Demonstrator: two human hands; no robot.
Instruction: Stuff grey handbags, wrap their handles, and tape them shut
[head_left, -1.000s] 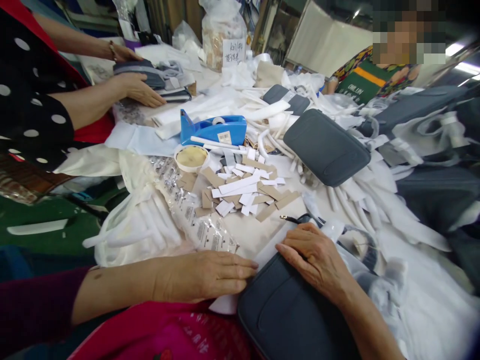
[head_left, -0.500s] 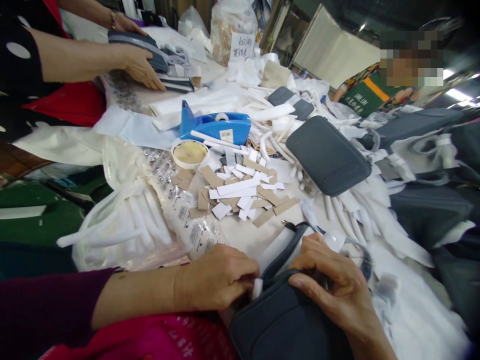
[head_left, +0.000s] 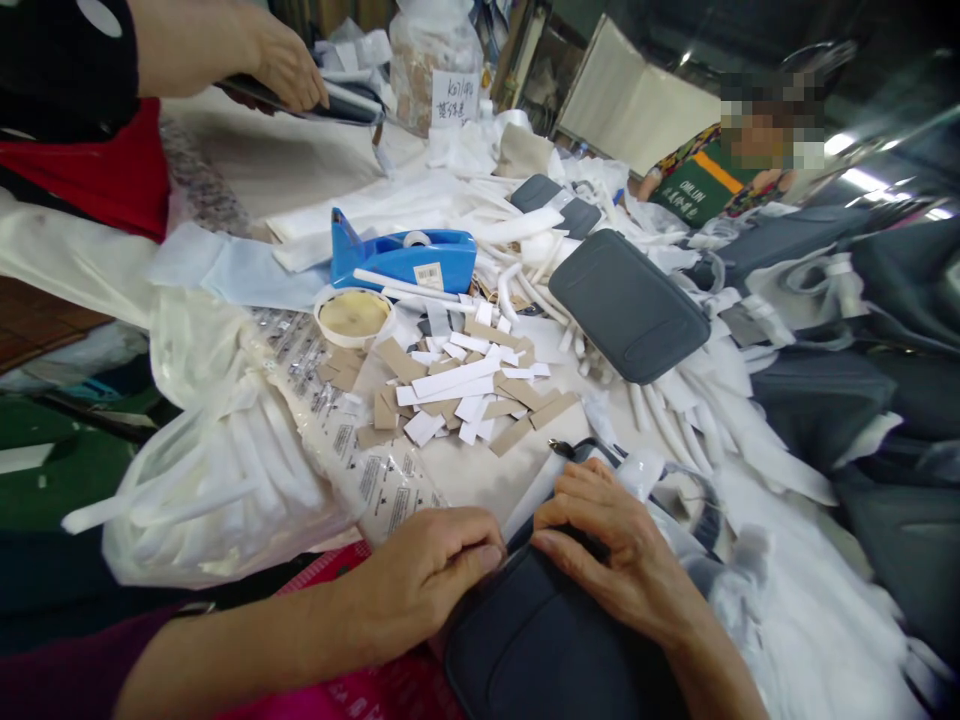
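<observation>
A dark grey zip bag (head_left: 559,640) lies at my lap against the table's near edge, its mouth turned away from me. My left hand (head_left: 442,560) is closed at the left end of the bag's rim, thumb pressed against the curled fingers. My right hand (head_left: 611,540) grips the rim near the middle, thumb on the near panel and fingers over the opening. A metal zip pull (head_left: 559,448) shows beyond the right hand. The bag's inside is mostly hidden by my hands.
Cut card strips (head_left: 457,385) lie ahead, with a tape roll (head_left: 354,314) and a blue tape dispenser (head_left: 405,258) behind. Another grey case (head_left: 628,305) rests on white foam rods. A plastic bag of rods (head_left: 225,470) is at left. A co-worker's hand (head_left: 289,65) holds a dark case.
My left hand has come closer to the right along the rim, and the white piece at its fingertips no longer shows. The co-worker's hands and case moved away; the view shifted slightly.
</observation>
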